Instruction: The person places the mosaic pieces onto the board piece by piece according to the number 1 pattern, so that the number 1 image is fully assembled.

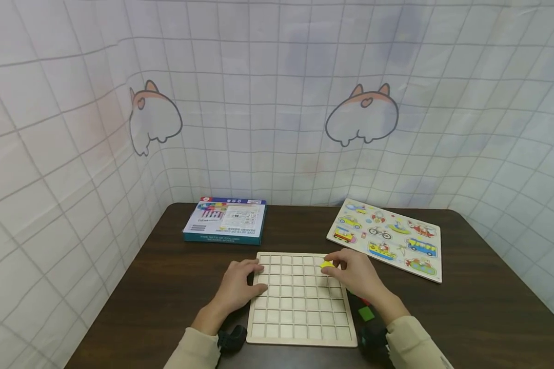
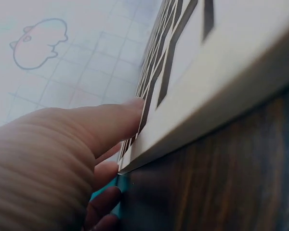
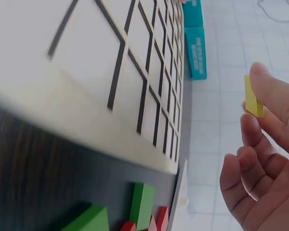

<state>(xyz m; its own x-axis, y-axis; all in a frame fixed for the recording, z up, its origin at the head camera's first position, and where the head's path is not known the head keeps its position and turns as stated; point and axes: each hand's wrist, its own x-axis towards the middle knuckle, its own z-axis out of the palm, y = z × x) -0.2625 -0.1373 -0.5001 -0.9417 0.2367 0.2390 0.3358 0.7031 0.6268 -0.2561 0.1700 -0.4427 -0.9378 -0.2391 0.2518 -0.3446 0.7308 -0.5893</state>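
Note:
A pale wooden grid board (image 1: pixel 299 307) with square cells lies flat before me on the table. My left hand (image 1: pixel 236 287) rests on its left edge, the thumb over the rim and grid, as the left wrist view also shows. Between thumb and index finger my right hand (image 1: pixel 354 271) pinches a small flat yellow block (image 3: pixel 252 98), held above the board's far right corner. Green blocks (image 3: pixel 142 204) and red blocks (image 3: pixel 162 219) lie on the table beside the board's right edge, partly hidden by the right arm in the head view.
A blue and white box (image 1: pixel 226 220) lies at the back left of the dark wooden table (image 1: pixel 166 287). Toward the back right is a puzzle board (image 1: pixel 388 236) with printed vehicles. A white gridded cloth (image 1: pixel 277 102) hangs behind and at the sides.

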